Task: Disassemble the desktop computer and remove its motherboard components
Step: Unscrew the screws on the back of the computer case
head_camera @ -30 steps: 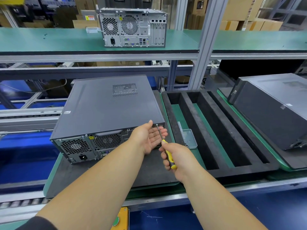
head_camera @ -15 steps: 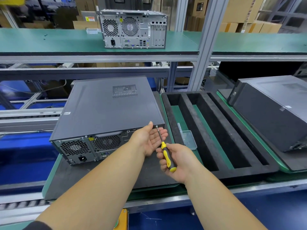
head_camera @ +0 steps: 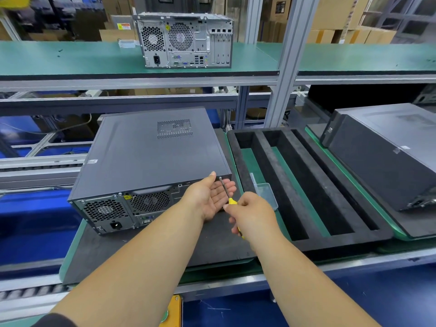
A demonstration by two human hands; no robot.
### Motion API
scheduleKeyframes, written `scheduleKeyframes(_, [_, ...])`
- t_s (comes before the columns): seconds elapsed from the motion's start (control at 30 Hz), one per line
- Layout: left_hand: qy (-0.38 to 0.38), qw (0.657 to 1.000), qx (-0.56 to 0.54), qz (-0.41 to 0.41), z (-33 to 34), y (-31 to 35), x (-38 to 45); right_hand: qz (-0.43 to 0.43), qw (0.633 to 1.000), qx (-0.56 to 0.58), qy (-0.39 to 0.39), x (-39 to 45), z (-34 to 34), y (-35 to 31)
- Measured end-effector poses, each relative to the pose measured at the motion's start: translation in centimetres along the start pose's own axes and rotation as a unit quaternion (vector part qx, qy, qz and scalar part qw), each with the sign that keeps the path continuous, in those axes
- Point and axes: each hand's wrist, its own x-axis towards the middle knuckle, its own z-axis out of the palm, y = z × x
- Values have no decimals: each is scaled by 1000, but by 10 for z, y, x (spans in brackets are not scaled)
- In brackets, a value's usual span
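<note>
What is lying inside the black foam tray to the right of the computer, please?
In the foam tray, a small clear plastic box sits in the leftmost slot; the right hand covers its near end. The other slots show only bare bottoms.

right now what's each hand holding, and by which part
Right hand grips the screwdriver by its yellow handle. Left hand holds nothing, open under the shaft.

Both bare forearms reach forward. The left hand [head_camera: 210,197] lies palm-up, fingers straight and relaxed. The right hand [head_camera: 250,214] curls around a yellow-handled, steel-shafted screwdriver [head_camera: 230,197].
</note>
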Motion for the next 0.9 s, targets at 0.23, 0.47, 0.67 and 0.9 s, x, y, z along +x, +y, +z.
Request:
scheduleKeyframes(0.23, [1, 1000, 1, 1, 1, 0, 1, 129, 978, 140, -81, 5, 4, -8])
scheduleKeyframes(0.47, [8, 1000, 17, 12, -1, -2, 2, 224, 869, 402, -180, -2, -4, 6])
scheduleKeyframes(0.67, [-2, 1000, 10, 14, -2, -2, 2, 206, 890, 383, -141, -3, 2, 2])
scheduleKeyframes(0.9, [-6, 1000, 12, 7, -3, -1, 0, 53, 994, 96, 10, 4, 17, 13])
